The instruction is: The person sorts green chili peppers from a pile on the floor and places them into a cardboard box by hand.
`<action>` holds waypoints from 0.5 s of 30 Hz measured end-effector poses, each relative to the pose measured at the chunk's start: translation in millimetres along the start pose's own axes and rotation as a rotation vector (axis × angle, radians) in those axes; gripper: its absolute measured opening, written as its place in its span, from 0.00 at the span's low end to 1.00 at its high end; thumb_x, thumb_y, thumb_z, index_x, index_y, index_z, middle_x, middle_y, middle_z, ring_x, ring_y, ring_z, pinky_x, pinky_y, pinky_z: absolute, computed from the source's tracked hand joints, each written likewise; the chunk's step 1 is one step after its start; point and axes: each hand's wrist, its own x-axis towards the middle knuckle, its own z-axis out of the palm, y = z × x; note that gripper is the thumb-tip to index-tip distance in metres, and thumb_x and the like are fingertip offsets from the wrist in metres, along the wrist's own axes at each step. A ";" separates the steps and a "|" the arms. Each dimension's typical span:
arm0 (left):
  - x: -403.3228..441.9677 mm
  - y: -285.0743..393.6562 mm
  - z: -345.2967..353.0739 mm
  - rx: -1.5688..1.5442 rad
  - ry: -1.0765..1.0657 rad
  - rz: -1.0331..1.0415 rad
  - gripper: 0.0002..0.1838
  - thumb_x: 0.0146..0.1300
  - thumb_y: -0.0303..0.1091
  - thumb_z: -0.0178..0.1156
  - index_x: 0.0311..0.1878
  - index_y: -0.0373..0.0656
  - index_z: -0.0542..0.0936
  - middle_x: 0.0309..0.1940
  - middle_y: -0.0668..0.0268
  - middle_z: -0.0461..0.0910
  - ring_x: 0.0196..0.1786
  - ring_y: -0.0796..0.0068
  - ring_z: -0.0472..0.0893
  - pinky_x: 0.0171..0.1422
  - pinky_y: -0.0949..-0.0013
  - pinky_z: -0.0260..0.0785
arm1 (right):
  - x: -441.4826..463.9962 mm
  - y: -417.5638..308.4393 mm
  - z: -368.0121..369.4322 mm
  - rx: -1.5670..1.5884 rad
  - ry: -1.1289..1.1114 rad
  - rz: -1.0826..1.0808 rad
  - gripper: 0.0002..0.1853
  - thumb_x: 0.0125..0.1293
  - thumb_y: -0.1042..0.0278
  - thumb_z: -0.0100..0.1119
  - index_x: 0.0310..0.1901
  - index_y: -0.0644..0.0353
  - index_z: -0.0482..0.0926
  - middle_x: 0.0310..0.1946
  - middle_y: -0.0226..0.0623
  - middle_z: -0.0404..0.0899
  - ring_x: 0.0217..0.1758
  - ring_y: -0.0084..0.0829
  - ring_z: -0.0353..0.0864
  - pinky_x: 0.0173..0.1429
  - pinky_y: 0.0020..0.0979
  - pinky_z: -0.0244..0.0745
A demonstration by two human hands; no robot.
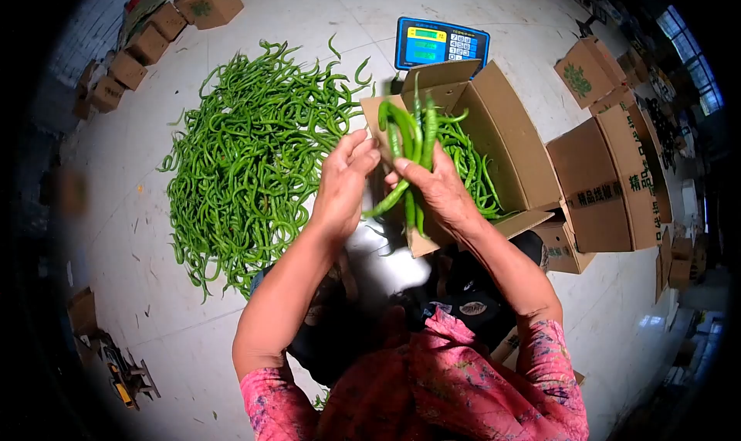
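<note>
A bunch of long green peppers [417, 136] is gripped in my right hand [436, 182], held over the near left flap of an open cardboard box [502, 124]. Just left of the bunch, my left hand [347, 174] has its fingers bent together near the thumb; whatever is between them is too small to make out. More green peppers [475, 171] lie inside the box. To the left, a large heap of curly green peppers [247, 155] spreads over the floor.
Behind the box stands a blue scale display [441, 43] with a keypad. Stacked cartons with printed characters [606, 182] are at the right. A row of cartons [147, 45] runs along the upper left. A few loose peppers lie beside the heap.
</note>
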 end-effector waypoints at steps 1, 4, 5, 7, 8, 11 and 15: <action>-3.7 -1.4 3.0 0.043 -0.043 0.013 0.32 0.68 0.32 0.55 0.68 0.24 0.56 0.64 0.49 0.68 0.65 0.64 0.69 0.70 0.67 0.59 | 0.4 -2.3 -3.8 -0.068 0.077 -0.046 0.20 0.65 0.68 0.57 0.57 0.63 0.67 0.43 0.33 0.75 0.40 0.25 0.79 0.47 0.28 0.75; -25.4 7.0 27.6 0.158 -0.168 0.030 0.40 0.68 0.39 0.57 0.70 0.20 0.50 0.65 0.47 0.66 0.67 0.65 0.67 0.72 0.66 0.56 | 4.2 -1.8 -16.7 -0.667 0.226 -0.346 0.14 0.63 0.72 0.57 0.48 0.64 0.67 0.38 0.48 0.74 0.37 0.45 0.77 0.42 0.37 0.73; -22.3 -10.2 30.4 0.218 -0.178 0.090 0.39 0.68 0.42 0.57 0.69 0.23 0.54 0.63 0.50 0.68 0.65 0.66 0.69 0.70 0.67 0.57 | 6.0 4.6 -21.8 -0.763 0.187 -0.478 0.15 0.62 0.72 0.57 0.48 0.65 0.67 0.37 0.50 0.73 0.37 0.50 0.75 0.41 0.41 0.72; -17.7 -12.8 38.5 0.115 -0.304 0.082 0.27 0.71 0.41 0.53 0.64 0.30 0.63 0.57 0.55 0.72 0.61 0.70 0.71 0.68 0.68 0.60 | -0.2 -2.4 -4.7 -0.991 0.133 -0.523 0.20 0.57 0.73 0.58 0.51 0.66 0.67 0.46 0.52 0.70 0.48 0.51 0.71 0.48 0.45 0.69; -13.9 -15.5 41.1 -0.011 -0.381 0.087 0.20 0.73 0.39 0.50 0.61 0.34 0.67 0.54 0.59 0.74 0.58 0.71 0.73 0.67 0.68 0.62 | 0.5 2.1 -2.5 -1.101 0.112 -0.632 0.23 0.56 0.73 0.58 0.54 0.67 0.67 0.50 0.53 0.69 0.50 0.51 0.70 0.51 0.45 0.67; -15.9 -11.3 43.1 -0.267 -0.313 0.121 0.16 0.75 0.35 0.47 0.58 0.34 0.70 0.51 0.59 0.75 0.57 0.71 0.74 0.65 0.68 0.64 | -3.6 -1.5 -1.0 -1.230 0.000 -0.666 0.29 0.55 0.74 0.56 0.60 0.71 0.65 0.58 0.55 0.66 0.55 0.52 0.68 0.58 0.45 0.63; 9.3 -28.6 19.4 -0.493 -0.128 -0.006 0.13 0.72 0.32 0.50 0.54 0.35 0.74 0.50 0.58 0.78 0.54 0.66 0.78 0.63 0.62 0.69 | -18.9 -2.7 -0.1 -1.430 -0.068 -0.730 0.34 0.52 0.77 0.55 0.64 0.72 0.62 0.64 0.56 0.62 0.63 0.51 0.65 0.62 0.47 0.61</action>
